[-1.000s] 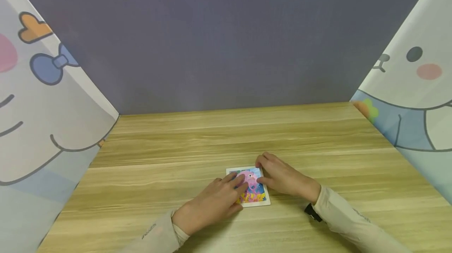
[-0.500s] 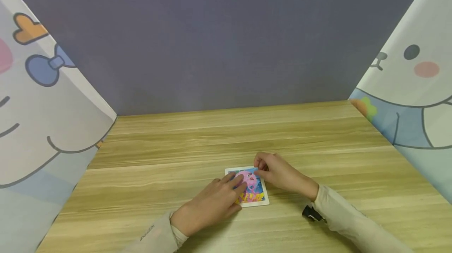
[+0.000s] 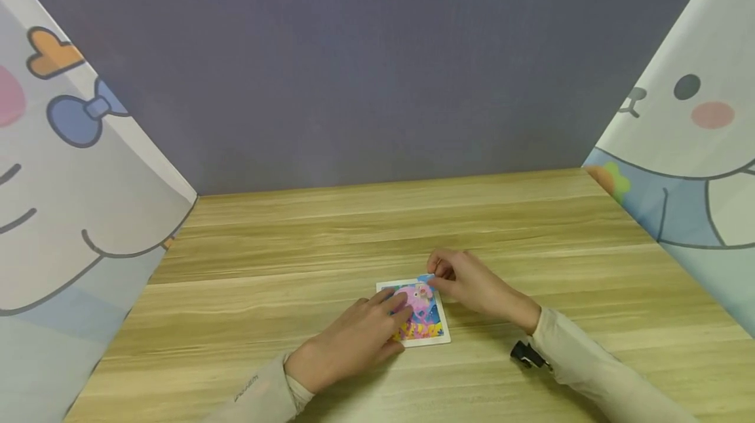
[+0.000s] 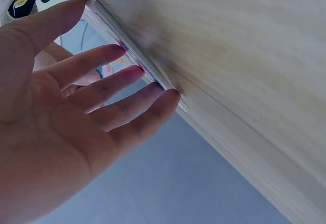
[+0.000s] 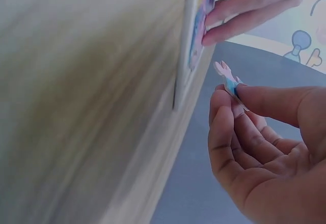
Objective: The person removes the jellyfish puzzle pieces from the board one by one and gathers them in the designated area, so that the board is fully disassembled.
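A small square jigsaw puzzle (image 3: 435, 329) with a white border lies flat on the table, showing a pink sea creature over blue water and yellow plants. My left hand (image 3: 350, 339) rests spread fingers on its left part, covering some of the picture. In the left wrist view, the left fingertips touch the puzzle (image 4: 130, 46) with the fingers nearly straight. My right hand (image 3: 474, 284) pinches a jigsaw piece (image 5: 230, 83) between thumb and fingers, raised off the puzzle near its upper right corner. This piece is pink and blue.
Wood-grain table (image 3: 283, 239) surrounds the puzzle. A dark grey panel (image 3: 377, 69) stands behind, with cartoon-printed panels (image 3: 124, 180) at the sides. A black device (image 3: 527, 354) sits at the right sleeve.
The right hand has gone from touching the puzzle's upper right corner to pinching a jigsaw piece and lifting it slightly off. The left hand stays in place.
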`<state>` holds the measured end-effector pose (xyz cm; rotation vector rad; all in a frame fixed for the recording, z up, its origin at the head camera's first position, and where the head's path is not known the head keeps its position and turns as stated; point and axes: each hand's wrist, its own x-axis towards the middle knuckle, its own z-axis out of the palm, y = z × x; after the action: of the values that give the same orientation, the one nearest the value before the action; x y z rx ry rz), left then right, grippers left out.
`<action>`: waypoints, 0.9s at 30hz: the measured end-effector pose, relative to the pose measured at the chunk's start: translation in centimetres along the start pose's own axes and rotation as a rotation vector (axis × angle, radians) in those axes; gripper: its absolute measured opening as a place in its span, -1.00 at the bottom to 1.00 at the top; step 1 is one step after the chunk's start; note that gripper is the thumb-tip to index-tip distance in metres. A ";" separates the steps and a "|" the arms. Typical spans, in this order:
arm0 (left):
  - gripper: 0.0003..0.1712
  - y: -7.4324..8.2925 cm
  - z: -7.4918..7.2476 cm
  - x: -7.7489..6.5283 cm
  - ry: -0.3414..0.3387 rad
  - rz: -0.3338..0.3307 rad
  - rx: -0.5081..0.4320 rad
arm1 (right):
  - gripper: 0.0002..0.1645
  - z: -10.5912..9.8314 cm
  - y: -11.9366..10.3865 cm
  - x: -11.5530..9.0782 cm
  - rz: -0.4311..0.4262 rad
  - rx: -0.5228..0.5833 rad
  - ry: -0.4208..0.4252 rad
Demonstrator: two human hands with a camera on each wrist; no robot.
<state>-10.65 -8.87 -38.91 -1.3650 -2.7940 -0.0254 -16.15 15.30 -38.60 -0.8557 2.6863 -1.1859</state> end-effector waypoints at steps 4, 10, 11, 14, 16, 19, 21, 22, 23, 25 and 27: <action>-0.38 -0.1 0.2 -0.1 0.009 0.008 -0.006 | -0.86 -0.6 -0.1 0.0 -0.012 -0.019 0.027; -0.36 -0.6 0.5 -0.8 0.042 0.003 -0.022 | -0.87 -1.6 -0.2 -0.2 -0.029 -0.054 0.065; -0.36 -0.7 0.6 -1.0 0.048 -0.002 -0.023 | -0.87 -1.8 -0.2 -0.2 -0.029 -0.048 0.064; -0.36 -1.0 0.6 -1.7 0.054 -0.021 -0.035 | -0.89 -2.4 -0.2 -0.4 -0.017 -0.004 0.055; -0.35 -1.2 0.5 -2.1 0.045 -0.033 -0.037 | -0.89 -2.9 -0.1 -0.6 -0.004 0.040 0.046; -0.33 -1.4 0.5 -2.5 0.020 -0.041 -0.031 | -0.89 -3.5 0.1 -0.8 0.010 0.077 0.050; -0.34 -1.4 0.5 -2.7 0.015 -0.037 -0.020 | -0.88 -3.8 0.2 -0.9 0.014 0.087 0.060; -0.36 -1.4 0.5 -2.7 0.019 -0.033 -0.014 | -0.87 -3.9 0.3 -0.9 0.017 0.086 0.066; -0.37 -1.4 0.5 -2.7 0.024 -0.029 -0.009 | -0.86 -4.1 0.4 -0.9 0.021 0.092 0.072; -0.39 -1.4 0.5 -2.7 0.038 -0.022 -0.004 | -0.84 -4.3 0.7 -1.0 0.030 0.102 0.081; -0.41 -1.4 0.5 -2.7 0.054 -0.016 -0.001 | -0.83 -4.6 0.9 -1.0 0.043 0.114 0.085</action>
<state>-10.10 -11.84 -39.51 -1.3215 -2.7610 -0.0639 -17.08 19.32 -36.15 -0.7446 2.6570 -1.3804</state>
